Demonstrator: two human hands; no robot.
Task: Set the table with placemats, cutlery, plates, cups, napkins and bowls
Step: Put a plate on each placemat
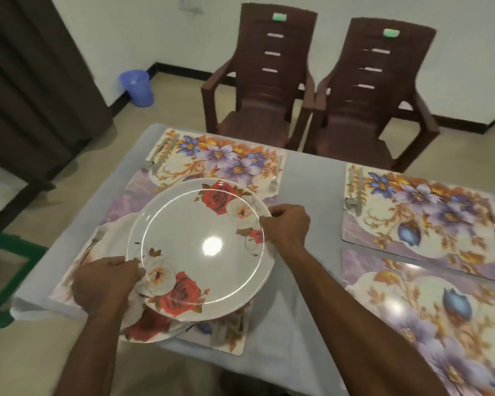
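A white plate with red and white roses (200, 247) hangs above the near left placemat (229, 335). My left hand (106, 284) grips its near-left rim and my right hand (286, 224) pinches its right rim. Beneath it another rose plate (146, 330) lies on that placemat. The far left placemat (212, 158) carries cutlery (160, 158) on its left and a fork (275, 178) on its right. The far right placemat (417, 210) has cutlery (355, 190) on its left edge. The near right placemat (429, 312) is bare in view.
The table wears a grey cloth (306, 212). Two brown plastic chairs (266, 81) (375, 92) stand behind the table. A blue bin (137, 87) sits by the wall. A green frame (3, 270) is at the left edge, and a dark curtain (32, 67) hangs at the far left.
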